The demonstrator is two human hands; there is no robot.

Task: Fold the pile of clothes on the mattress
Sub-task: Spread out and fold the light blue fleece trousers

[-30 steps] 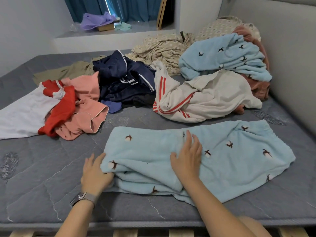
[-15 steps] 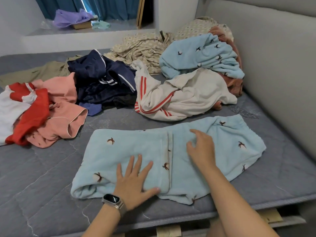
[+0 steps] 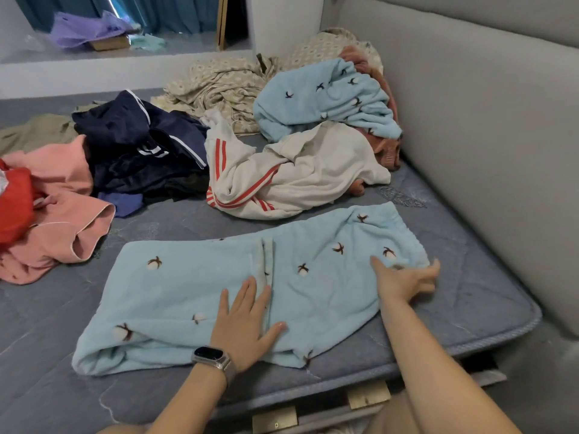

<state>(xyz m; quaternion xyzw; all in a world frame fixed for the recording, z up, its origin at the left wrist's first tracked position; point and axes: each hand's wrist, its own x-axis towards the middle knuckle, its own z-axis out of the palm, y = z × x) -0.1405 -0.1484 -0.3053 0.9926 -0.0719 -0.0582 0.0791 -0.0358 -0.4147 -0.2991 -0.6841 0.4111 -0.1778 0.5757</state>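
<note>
Clothes pile (image 3: 194,145) heaped across the far half of the grey quilted mattress (image 3: 488,296), toward its far-right corner: navy garment (image 3: 138,148), white jacket with red stripes (image 3: 291,180), pink garment (image 3: 62,214) at the left edge beside something red (image 3: 14,202), patterned beige cloth (image 3: 219,86), a second light blue fleece piece (image 3: 326,98) against the padded grey headboard (image 3: 470,120). Light blue fleece trousers (image 3: 194,296) spread flat near the mattress's near edge, doubled over on themselves with the overlap edge running across the middle.

Left hand (image 3: 247,327), watch (image 3: 211,358) on the wrist, laid flat on the trousers beside that overlap edge, fingers (image 3: 247,292) straight and spread, released, pressing the cloth. Right hand (image 3: 404,280) at the trousers' right end near the mattress's right edge, fingers reaching over the hem; blurred, so cannot tell whether grasping or only touching.

Wooden slats (image 3: 368,394) visible under the near edge. Beyond the far edge, a white ledge (image 3: 125,57) with a purple cloth (image 3: 87,26) and teal curtains (image 3: 175,10) behind.

Compared with half a second ago: right hand shifted from the middle of the trousers out to the right end; left hand much where it was, palm down near the overlap; pile unchanged.
</note>
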